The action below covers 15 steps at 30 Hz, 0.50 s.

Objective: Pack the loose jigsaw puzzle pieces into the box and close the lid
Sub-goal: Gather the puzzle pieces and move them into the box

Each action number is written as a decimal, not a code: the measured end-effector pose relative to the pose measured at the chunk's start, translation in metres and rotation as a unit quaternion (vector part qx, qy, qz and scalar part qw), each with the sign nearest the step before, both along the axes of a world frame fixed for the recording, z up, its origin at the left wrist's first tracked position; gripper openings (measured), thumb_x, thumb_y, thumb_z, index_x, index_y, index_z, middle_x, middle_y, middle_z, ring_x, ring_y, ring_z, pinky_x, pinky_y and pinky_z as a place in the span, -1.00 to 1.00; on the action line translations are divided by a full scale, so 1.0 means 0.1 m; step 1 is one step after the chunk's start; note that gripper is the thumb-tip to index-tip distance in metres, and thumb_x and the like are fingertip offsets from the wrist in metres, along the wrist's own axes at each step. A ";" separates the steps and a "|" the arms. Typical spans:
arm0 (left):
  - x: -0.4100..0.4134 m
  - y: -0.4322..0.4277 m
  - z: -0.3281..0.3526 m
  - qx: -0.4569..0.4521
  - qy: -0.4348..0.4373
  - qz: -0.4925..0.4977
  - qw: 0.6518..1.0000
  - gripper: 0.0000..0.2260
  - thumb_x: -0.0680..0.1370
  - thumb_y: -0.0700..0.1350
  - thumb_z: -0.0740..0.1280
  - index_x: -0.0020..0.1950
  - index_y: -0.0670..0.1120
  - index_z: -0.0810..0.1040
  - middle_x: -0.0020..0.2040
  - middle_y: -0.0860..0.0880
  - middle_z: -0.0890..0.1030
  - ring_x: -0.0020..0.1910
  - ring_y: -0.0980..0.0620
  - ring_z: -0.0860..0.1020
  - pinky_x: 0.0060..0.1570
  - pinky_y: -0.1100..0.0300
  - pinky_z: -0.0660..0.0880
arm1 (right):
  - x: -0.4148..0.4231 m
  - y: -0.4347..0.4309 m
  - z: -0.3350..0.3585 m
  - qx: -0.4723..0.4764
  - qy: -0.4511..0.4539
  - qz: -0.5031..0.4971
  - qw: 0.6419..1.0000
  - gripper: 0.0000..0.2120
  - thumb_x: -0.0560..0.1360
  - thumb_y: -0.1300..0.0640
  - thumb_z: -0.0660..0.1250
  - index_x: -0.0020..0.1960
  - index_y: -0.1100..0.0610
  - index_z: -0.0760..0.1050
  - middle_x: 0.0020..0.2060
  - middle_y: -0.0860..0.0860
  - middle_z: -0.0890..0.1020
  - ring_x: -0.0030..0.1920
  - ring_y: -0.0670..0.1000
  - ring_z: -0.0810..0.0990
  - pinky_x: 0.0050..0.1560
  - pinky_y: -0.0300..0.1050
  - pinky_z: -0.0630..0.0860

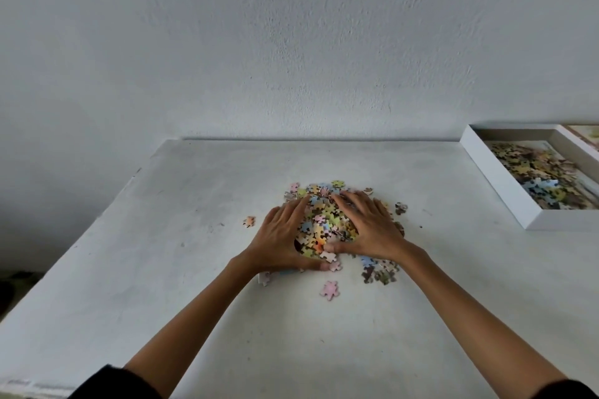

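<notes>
Under hands, left (280, 236) and right (369, 227), half-hidden puzzle pile (324, 223)

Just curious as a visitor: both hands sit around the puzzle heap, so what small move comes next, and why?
Probably press the left hand and right hand together to scoop the pile of puzzle pieces: they flank it, and the open box at right already holds pieces.

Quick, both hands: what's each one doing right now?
Left hand: open, fingers flat against the left side of the puzzle pile.
Right hand: open, fingers spread over the pile's right side.
</notes>
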<state>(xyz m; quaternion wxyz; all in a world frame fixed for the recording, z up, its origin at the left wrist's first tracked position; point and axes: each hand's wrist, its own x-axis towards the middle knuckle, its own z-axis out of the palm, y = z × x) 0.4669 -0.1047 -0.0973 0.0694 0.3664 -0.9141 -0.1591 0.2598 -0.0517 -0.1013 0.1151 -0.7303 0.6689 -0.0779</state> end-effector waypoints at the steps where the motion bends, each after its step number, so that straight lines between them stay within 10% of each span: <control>1: 0.02 -0.01 0.00 -0.013 0.003 0.007 1.000 0.14 0.07 0.64 -0.04 0.50 0.04 -0.16 0.53 -0.01 0.03 0.49 -0.01 0.05 0.46 0.07 -0.05 | 0.00 0.01 0.00 -0.010 -0.002 -0.002 1.000 0.19 -0.05 -0.67 -0.30 0.46 -0.12 -0.29 0.51 0.00 -0.11 0.50 0.09 -0.16 0.45 0.15 -0.15; 10: 0.00 -0.11 0.05 -0.066 0.066 0.008 0.996 -0.36 0.34 0.37 0.13 0.30 0.04 0.37 0.19 -0.01 0.47 0.13 -0.01 0.41 0.04 0.19 0.34 | 0.00 0.02 -0.01 -0.113 -0.047 -0.016 0.992 -0.34 0.33 -0.36 0.02 0.30 -0.02 0.35 0.24 0.08 0.38 0.24 0.13 0.31 0.19 0.08 0.36; 15: 0.01 -0.08 0.08 -0.074 0.114 -0.027 0.990 -0.65 0.42 0.19 0.29 0.11 0.04 0.51 -0.02 0.05 0.53 -0.18 0.13 0.47 -0.34 0.47 0.24 | 0.01 -0.02 -0.02 -0.180 -0.074 -0.007 0.981 -0.64 0.46 -0.01 0.31 0.21 0.09 0.46 0.03 0.08 0.49 0.04 0.05 0.46 0.01 -0.11 0.47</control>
